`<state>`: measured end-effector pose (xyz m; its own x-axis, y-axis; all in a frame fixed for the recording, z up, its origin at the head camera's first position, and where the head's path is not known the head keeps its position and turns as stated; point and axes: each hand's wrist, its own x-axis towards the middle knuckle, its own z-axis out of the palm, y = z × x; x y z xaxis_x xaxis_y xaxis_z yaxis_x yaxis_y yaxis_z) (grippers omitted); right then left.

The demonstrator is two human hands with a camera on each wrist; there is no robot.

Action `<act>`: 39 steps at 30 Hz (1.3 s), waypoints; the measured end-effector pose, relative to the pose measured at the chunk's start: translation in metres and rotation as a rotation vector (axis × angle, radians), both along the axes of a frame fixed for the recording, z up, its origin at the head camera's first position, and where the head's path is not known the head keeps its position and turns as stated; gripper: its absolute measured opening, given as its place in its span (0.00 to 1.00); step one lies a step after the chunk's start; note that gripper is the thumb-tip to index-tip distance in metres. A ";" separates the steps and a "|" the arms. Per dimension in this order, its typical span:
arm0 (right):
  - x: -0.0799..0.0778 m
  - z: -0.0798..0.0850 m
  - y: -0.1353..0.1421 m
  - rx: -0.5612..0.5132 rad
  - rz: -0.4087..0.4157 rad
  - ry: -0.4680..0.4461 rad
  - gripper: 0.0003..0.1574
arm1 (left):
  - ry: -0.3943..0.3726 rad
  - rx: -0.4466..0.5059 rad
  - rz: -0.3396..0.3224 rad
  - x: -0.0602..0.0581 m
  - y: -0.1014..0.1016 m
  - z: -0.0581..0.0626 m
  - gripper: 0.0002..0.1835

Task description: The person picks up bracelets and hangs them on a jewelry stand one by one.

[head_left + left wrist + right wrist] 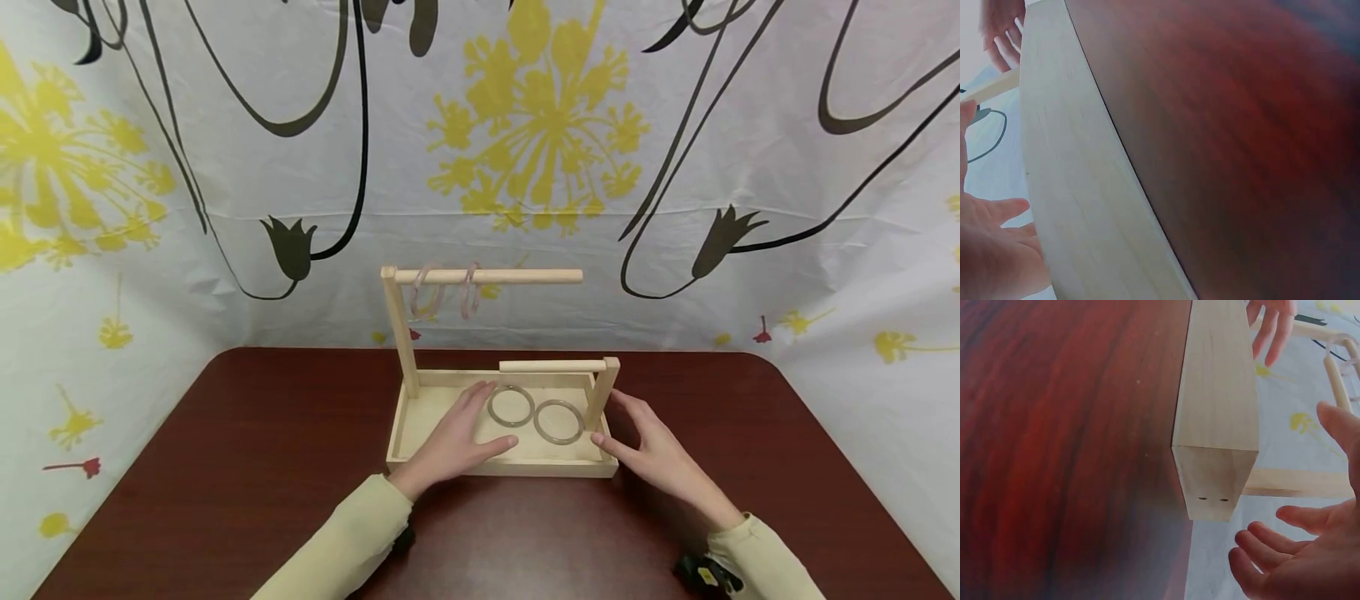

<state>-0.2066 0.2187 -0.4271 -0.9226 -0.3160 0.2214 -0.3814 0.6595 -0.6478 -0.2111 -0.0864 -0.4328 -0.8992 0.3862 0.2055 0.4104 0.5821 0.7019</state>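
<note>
A light wooden tray (540, 469) stands on the table, with two greyish bangles (511, 425) lying flat inside it, side by side. My left hand (457, 437) hovers over the tray, fingers spread and relaxed. Its fingertips are close to the left bangle; whether they touch it I cannot tell. Beside the tray's right end is my right hand (656, 446), thumb and fingers apart around the short post (601, 393). The right wrist view shows its fingers loosely bent and holding nothing. Two pinkish translucent bangles (465, 293) hang on the tall stand's rod (525, 276).
A short wooden rod (551, 367) juts leftward from the short post, over the tray's back edge. The tall post (400, 333) rises at the tray's left. Below is a dark red-brown table (300, 417); a patterned white curtain (480, 167) hangs behind.
</note>
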 end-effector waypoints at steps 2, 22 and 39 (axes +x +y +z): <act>0.000 -0.002 0.000 0.000 0.021 -0.014 0.49 | -0.005 -0.021 -0.012 -0.002 0.002 0.001 0.44; -0.002 -0.009 0.004 0.092 0.134 -0.201 0.59 | -0.012 -0.373 -0.107 -0.035 0.004 0.009 0.41; -0.002 -0.009 0.007 0.129 0.169 -0.232 0.61 | -0.131 -0.560 -0.102 -0.037 0.008 0.005 0.45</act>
